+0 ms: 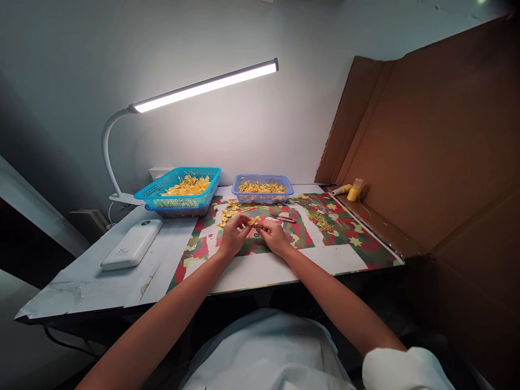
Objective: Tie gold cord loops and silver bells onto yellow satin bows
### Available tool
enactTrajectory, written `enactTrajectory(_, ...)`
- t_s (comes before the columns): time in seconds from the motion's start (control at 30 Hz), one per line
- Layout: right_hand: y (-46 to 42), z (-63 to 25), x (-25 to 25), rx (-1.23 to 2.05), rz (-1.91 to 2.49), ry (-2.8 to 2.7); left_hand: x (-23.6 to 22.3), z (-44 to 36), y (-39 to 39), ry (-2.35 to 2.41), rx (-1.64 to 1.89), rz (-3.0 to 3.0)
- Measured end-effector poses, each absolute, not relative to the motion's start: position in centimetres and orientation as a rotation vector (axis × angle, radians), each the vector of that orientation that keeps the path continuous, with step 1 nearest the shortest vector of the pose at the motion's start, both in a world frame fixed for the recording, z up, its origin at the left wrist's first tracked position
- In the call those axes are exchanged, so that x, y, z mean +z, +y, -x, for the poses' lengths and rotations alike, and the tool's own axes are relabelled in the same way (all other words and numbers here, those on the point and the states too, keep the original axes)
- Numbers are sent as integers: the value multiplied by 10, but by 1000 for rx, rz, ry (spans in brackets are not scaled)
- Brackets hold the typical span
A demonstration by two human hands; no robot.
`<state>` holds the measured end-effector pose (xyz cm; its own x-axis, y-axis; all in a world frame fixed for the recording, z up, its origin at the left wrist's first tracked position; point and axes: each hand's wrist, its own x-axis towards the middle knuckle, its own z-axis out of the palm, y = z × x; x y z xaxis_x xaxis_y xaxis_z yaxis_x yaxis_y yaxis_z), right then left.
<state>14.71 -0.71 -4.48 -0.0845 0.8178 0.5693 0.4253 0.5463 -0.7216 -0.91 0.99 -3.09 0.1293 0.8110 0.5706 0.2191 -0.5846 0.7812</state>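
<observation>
Between my two hands, just above the patterned table cover, is a small yellow ribbon bow (254, 221). My left hand (235, 234) pinches it from the left with thumb and forefinger. From the other side my right hand (273, 236) has its fingertips pressed together at the bow's lower right edge. Behind the left hand lie more yellow bows (228, 214) in a loose row, with thin gold strands beside them. A pair of thread snips (283, 218) rests just beyond the right hand. Fine detail at the fingertips is too small to make out.
A turquoise basket (148, 190) of yellow bows is stacked at the back left; a purple-blue basket (263, 198) of gold pieces stands behind. Gold cord (320, 221) lies right, yellow thread spools (355, 189) beside the cardboard (426, 141). A white power bank (132, 246) and lamp (207, 85) are left.
</observation>
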Motion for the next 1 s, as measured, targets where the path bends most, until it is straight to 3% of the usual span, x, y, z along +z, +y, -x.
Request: enactTrajectory(1.0,-17,-150,-29,415,931,-1626,-39,8,17,847,1332,-1732)
